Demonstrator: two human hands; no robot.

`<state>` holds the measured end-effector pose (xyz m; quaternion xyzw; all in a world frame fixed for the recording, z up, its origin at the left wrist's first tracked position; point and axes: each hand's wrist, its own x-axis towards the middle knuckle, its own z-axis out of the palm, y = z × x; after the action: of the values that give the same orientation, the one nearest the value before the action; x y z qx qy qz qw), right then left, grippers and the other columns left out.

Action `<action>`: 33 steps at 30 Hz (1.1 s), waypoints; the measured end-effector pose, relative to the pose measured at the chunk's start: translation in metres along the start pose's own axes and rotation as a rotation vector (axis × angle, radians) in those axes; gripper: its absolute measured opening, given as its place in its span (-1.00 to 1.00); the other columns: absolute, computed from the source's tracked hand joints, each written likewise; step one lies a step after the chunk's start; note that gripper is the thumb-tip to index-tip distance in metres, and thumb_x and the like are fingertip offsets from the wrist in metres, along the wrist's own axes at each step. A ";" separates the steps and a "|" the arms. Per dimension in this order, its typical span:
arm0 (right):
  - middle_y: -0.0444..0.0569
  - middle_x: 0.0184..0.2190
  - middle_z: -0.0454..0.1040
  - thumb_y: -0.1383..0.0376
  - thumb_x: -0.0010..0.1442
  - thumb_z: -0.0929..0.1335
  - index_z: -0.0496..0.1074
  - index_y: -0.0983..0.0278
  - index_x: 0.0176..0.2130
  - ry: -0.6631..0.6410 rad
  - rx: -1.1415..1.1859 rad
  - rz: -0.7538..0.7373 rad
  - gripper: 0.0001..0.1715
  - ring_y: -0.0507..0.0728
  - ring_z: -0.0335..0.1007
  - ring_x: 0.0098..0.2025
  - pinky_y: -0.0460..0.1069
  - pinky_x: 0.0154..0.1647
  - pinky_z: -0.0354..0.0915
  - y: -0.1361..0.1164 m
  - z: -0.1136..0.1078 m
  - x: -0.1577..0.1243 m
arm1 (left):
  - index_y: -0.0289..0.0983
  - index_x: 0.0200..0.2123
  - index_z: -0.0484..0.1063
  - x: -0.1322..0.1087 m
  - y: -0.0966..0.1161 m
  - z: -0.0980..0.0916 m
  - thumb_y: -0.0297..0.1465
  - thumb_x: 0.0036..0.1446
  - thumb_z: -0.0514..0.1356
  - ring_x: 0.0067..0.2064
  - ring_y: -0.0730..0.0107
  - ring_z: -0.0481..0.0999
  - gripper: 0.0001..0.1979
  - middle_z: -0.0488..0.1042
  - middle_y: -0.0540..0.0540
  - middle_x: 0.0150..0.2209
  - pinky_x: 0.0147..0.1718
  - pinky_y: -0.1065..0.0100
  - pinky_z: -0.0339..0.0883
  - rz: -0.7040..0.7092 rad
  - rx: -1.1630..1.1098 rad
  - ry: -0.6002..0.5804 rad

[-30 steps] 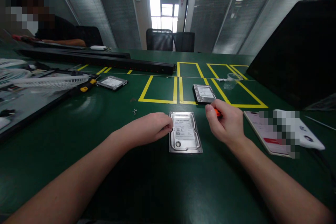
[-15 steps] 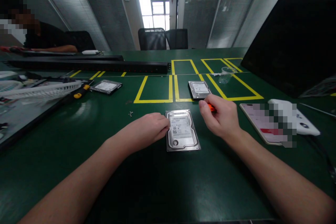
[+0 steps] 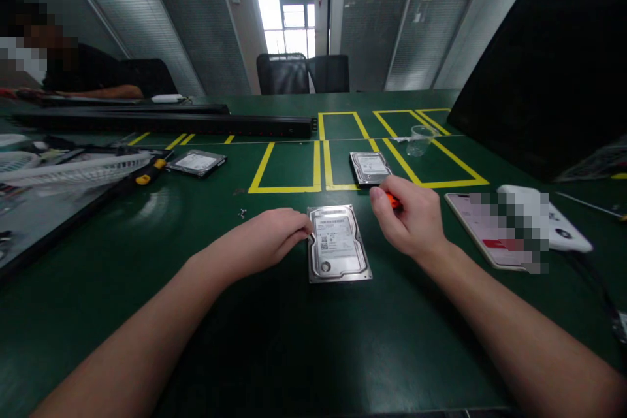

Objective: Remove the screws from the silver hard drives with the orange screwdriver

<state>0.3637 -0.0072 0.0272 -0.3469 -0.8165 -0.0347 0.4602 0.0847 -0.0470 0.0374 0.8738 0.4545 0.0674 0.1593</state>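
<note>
A silver hard drive (image 3: 337, 245) lies flat on the green table (image 3: 294, 339) in front of me, label up. My left hand (image 3: 267, 240) rests with curled fingers against the drive's left edge, pinching something I cannot make out. Just right of the drive, my right hand (image 3: 410, 217) is closed around an orange-handled tool (image 3: 392, 200), of which only a bit of the handle shows. A second hard drive (image 3: 370, 166) lies just beyond, inside a yellow taped box.
A third drive (image 3: 197, 162) and a yellow-handled screwdriver (image 3: 149, 173) lie at the left by a white fan grille (image 3: 73, 168). Small screws (image 3: 241, 212) sit left of my hand. A clear cup (image 3: 418, 140), a phone (image 3: 482, 230), a black monitor (image 3: 548, 72) stand right. Another person sits far left.
The view shifted slightly, and both hands stay at the drive. My left fingertips have slid from the drive's top to its left edge.
</note>
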 end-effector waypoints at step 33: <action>-0.17 -0.63 0.32 0.07 0.38 0.32 0.40 0.24 -0.45 0.092 1.436 0.564 -0.57 -0.06 0.03 -0.66 -0.09 -0.61 -0.06 -0.092 0.052 0.049 | -0.28 0.03 0.56 0.010 -0.034 0.027 -0.42 0.20 0.40 -0.24 0.39 0.51 -0.68 0.54 -0.02 -0.26 -0.22 0.38 0.37 0.146 -0.536 0.074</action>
<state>0.2544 -0.0314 0.0594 -0.1566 -0.4995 0.6076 0.5974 0.0707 -0.0265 0.0003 0.8278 0.3617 0.2285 0.3628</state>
